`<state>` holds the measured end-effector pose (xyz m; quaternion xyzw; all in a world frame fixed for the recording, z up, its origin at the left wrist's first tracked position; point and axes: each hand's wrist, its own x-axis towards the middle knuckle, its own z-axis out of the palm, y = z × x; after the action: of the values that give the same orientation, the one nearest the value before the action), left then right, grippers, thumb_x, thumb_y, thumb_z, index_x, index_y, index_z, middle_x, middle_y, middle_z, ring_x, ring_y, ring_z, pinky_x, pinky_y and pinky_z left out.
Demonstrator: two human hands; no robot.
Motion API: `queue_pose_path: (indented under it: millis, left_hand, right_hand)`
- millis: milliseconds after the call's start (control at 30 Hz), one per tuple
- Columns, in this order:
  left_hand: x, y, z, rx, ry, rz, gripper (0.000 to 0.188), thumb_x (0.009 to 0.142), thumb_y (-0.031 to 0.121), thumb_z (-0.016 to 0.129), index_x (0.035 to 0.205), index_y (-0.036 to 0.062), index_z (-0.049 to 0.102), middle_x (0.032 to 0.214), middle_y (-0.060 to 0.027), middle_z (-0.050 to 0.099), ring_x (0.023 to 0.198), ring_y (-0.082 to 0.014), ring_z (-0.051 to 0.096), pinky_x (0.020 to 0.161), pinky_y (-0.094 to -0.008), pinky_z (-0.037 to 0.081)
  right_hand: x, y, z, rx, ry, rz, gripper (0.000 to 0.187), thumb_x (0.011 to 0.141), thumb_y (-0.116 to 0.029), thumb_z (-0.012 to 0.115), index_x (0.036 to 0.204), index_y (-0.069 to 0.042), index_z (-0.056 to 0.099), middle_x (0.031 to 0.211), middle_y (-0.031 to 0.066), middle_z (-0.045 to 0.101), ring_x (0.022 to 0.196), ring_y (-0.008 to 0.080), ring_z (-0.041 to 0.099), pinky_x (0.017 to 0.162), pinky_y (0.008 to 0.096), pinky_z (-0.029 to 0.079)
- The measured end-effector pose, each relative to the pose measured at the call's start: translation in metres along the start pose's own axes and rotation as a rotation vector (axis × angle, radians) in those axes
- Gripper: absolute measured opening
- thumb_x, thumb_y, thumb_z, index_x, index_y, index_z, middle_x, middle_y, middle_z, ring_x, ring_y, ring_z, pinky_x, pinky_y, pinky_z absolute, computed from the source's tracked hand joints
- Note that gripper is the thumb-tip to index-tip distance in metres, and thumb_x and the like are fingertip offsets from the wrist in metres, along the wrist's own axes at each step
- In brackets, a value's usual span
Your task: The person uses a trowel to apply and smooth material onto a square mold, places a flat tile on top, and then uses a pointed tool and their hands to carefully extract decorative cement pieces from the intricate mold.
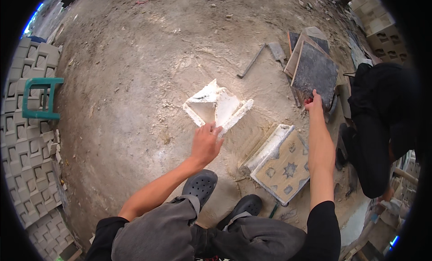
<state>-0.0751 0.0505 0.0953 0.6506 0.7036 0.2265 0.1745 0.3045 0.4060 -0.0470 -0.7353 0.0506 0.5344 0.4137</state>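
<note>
My left hand (207,141) reaches to the near corner of a white, powder-coated angular piece (227,105) on the ground, its fingers bent over the edge. The piece has raised sides and a triangular hollow. My right hand (313,102) is closed on the near edge of a dark square board (316,68), thumb on top. This board lies tilted over a stack of other boards (299,47). Between my arms lies a tan slab (288,168) with grey star and corner shapes, in a pale frame beside a white bar (270,146).
A trowel-like tool (276,50) and a bent metal rod (252,60) lie beyond the boards. At the right a person in black (378,121) crouches close to my right arm. A green plastic stool (41,99) stands left, before stacked pale blocks (27,157).
</note>
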Motion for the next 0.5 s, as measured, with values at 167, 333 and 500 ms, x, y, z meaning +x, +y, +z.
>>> queue_pose_path:
  millis: [167, 333, 500]
  left_hand:
    - [0.008, -0.002, -0.009, -0.168, -0.037, 0.005, 0.032, 0.081, 0.018, 0.074, 0.108, 0.0037, 0.064, 0.113, -0.0176, 0.060, 0.101, -0.0367, 0.059, 0.085, -0.0434, 0.047]
    - [0.015, -0.016, -0.018, -0.217, 0.137, 0.037, 0.030, 0.083, 0.018, 0.074, 0.107, 0.0039, 0.065, 0.123, -0.0169, 0.061, 0.108, -0.0340, 0.061, 0.091, -0.0409, 0.049]
    - [0.035, -0.025, -0.054, -0.537, 0.152, -0.295, 0.035, 0.092, 0.026, 0.067, 0.116, 0.0021, 0.063, 0.112, -0.0120, 0.066, 0.102, -0.0198, 0.062, 0.086, -0.0307, 0.050]
  right_hand:
    - [-0.023, -0.037, -0.024, 0.429, -0.232, -0.190, 0.030, 0.094, -0.021, 0.064, 0.121, -0.011, 0.055, 0.115, 0.0105, 0.057, 0.095, 0.0268, 0.061, 0.082, 0.0446, 0.054]
    - [-0.083, -0.048, -0.046, 0.353, -0.282, -0.424, 0.033, 0.095, -0.011, 0.060, 0.127, -0.006, 0.052, 0.118, 0.0104, 0.059, 0.103, 0.0296, 0.061, 0.085, 0.0504, 0.054]
    - [-0.193, -0.009, -0.060, 0.256, -0.610, -0.477, 0.035, 0.092, -0.013, 0.066, 0.124, -0.005, 0.053, 0.119, 0.0101, 0.059, 0.100, 0.0288, 0.061, 0.083, 0.0465, 0.055]
